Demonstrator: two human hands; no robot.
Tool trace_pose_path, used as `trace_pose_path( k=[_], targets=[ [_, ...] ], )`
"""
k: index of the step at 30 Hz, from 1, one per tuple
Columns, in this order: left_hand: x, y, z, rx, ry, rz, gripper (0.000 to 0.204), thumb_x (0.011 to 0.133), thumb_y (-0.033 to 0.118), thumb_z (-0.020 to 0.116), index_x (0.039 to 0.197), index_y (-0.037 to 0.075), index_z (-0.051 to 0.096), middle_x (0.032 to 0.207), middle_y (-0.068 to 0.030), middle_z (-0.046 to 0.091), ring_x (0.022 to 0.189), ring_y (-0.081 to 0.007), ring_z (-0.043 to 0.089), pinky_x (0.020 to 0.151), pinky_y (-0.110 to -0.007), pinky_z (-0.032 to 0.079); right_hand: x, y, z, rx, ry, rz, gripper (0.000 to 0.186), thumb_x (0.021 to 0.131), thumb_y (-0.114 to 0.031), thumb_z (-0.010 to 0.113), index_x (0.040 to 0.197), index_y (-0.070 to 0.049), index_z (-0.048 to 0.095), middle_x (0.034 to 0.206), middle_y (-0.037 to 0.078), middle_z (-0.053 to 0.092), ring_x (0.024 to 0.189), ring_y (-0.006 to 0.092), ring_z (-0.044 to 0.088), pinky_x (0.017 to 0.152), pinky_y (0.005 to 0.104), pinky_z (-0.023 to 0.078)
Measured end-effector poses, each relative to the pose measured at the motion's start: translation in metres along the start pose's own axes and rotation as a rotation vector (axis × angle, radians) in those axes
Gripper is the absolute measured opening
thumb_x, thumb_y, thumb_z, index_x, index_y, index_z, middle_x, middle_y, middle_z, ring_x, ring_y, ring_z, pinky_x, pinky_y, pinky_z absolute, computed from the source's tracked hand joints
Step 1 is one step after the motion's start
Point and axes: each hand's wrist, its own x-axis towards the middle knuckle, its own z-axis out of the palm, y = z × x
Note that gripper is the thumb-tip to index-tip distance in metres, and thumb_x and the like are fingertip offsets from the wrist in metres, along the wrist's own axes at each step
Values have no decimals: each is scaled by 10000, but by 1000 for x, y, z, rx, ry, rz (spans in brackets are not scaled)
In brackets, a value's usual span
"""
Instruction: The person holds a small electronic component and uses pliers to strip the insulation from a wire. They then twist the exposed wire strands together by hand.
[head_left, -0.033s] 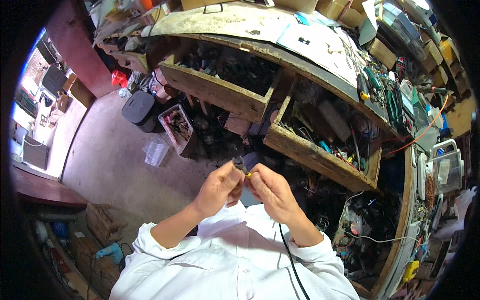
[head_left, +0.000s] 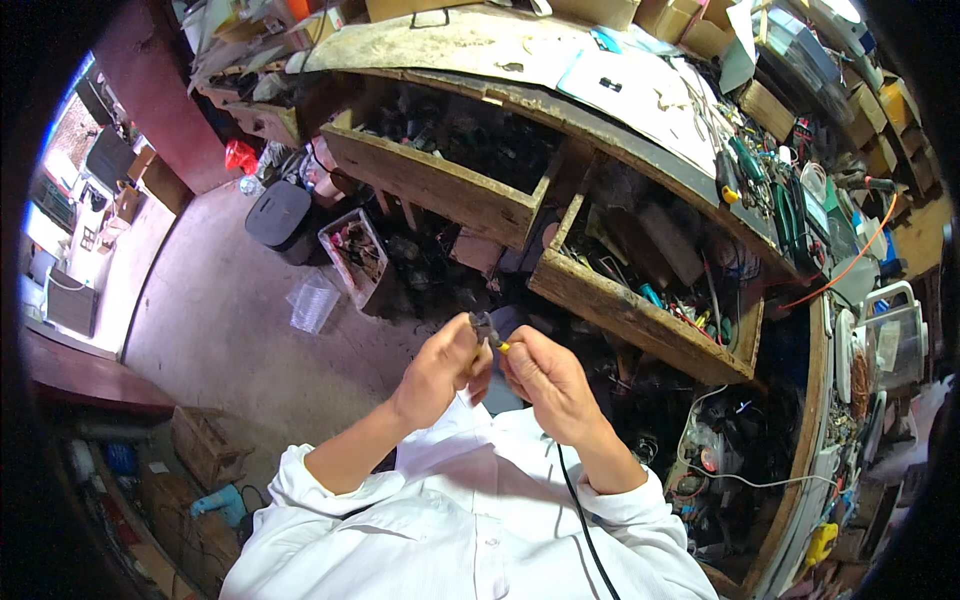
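— Well, what in the left hand [head_left: 438, 360]?
— Closed around a dark plier-like tool [head_left: 482, 326], with its head above the fingers.
— And in the right hand [head_left: 548, 385]?
— Gripping a small yellow piece [head_left: 503, 347] by closed fingertips, just beside the tool's head. Touching or not, cannot tell.
— And where?
— Before the white shirt [head_left: 460, 520], near the pulled-out wooden drawer [head_left: 640, 317], with a black cable [head_left: 572, 492] below the right wrist.

A dark tool [head_left: 482, 325] sits beside a yellow piece [head_left: 503, 347].
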Motion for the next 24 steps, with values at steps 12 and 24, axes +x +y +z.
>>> trace_pose_path(
  k=[12, 24],
  targets=[
    [1, 13, -15, 276, 114, 54, 264, 1011, 121, 581, 1138, -1, 385, 888, -122, 626, 808, -228, 705, 777, -371, 606, 1, 1, -33, 131, -76, -159, 247, 1010, -200, 556, 1030, 35, 631, 1250, 129, 605, 1153, 160, 554, 988, 317, 435],
    [-7, 19, -19, 343, 182, 238, 203, 910, 12, 706, 1100, -52, 677, 973, -135, 727, 828, -183, 720, 777, -307, 618, 4, -5, -10, -430, 13, -215, 169, 834, -40, 680, 788, 13, 527, 807, 98, 483, 687, 224, 472, 607, 340, 384]
  ],
)
